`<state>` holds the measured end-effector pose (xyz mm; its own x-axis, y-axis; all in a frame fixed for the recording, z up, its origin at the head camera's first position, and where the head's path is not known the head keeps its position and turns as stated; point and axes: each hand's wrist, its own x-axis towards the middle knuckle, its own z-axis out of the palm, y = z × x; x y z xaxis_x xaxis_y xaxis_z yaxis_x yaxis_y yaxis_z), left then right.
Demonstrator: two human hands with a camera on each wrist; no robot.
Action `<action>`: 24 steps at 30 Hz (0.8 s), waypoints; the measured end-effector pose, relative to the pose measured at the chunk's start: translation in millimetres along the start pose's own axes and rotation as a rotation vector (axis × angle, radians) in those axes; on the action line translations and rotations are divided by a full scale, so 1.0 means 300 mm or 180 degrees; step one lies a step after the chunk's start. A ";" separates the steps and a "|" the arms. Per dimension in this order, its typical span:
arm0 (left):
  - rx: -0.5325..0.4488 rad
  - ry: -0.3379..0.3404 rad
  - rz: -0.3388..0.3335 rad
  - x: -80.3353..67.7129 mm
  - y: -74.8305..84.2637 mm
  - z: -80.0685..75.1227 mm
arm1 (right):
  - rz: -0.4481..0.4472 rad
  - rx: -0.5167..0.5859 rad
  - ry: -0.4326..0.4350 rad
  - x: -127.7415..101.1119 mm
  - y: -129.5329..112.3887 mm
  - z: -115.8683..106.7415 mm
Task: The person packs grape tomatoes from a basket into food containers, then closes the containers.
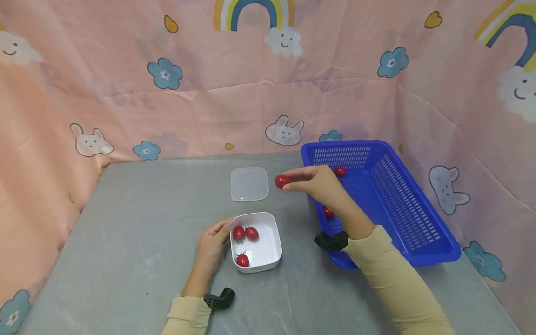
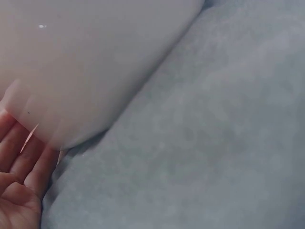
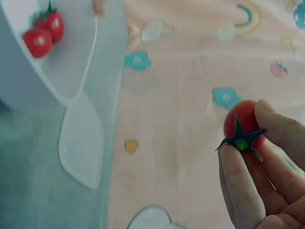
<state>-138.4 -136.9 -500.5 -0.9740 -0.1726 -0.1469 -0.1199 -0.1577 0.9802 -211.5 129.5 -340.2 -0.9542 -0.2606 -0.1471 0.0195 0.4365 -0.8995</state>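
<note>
A red cherry tomato [image 1: 282,182] is pinched between the thumb and fingers of my right hand [image 1: 316,184], raised left of the blue basket. Its green star-shaped stem end [image 3: 241,143] shows in the right wrist view. My left hand [image 1: 212,244] rests against the left side of a white square box [image 1: 270,242], its fingers [image 2: 35,160] fairly straight along the wall in the left wrist view. Inside the box lie 3 cherry tomatoes [image 1: 251,233], two at the back left and one at the front left.
A clear flat lid [image 1: 249,184] lies on the grey table [image 1: 138,242] behind the box. At the right stands a blue slotted basket [image 1: 418,209] with tomatoes [image 1: 340,171] by its left side, partly hidden by my right arm. A pink patterned cloth [image 1: 234,102] hangs behind.
</note>
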 end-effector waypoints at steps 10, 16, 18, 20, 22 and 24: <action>0.0112 0.0014 0.0067 0.000 -0.002 -0.006 | -0.0035 0.0126 -0.0072 -0.027 -0.028 0.105; 0.0070 0.0008 0.0023 0.000 0.003 -0.006 | -0.0103 0.0013 -0.0049 -0.042 -0.051 0.147; 0.0055 0.0023 0.0008 0.000 0.002 -0.005 | -0.0129 0.0008 -0.0046 -0.047 -0.061 0.158; 0.0081 0.0030 0.0027 -0.001 0.002 -0.005 | -0.0128 -0.0005 -0.0052 -0.054 -0.069 0.169; 0.0083 0.0029 0.0033 -0.002 0.002 -0.006 | -0.0072 -0.0036 -0.0028 -0.065 -0.074 0.183; 0.0108 0.0019 0.0039 -0.002 0.003 -0.006 | -0.0026 -0.0084 0.0003 -0.078 -0.073 0.200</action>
<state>-137.7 -138.8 -499.8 -0.9743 -0.1800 -0.1355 -0.1145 -0.1224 0.9859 -171.7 74.3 -341.6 -0.9545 -0.2635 -0.1395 0.0038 0.4571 -0.8894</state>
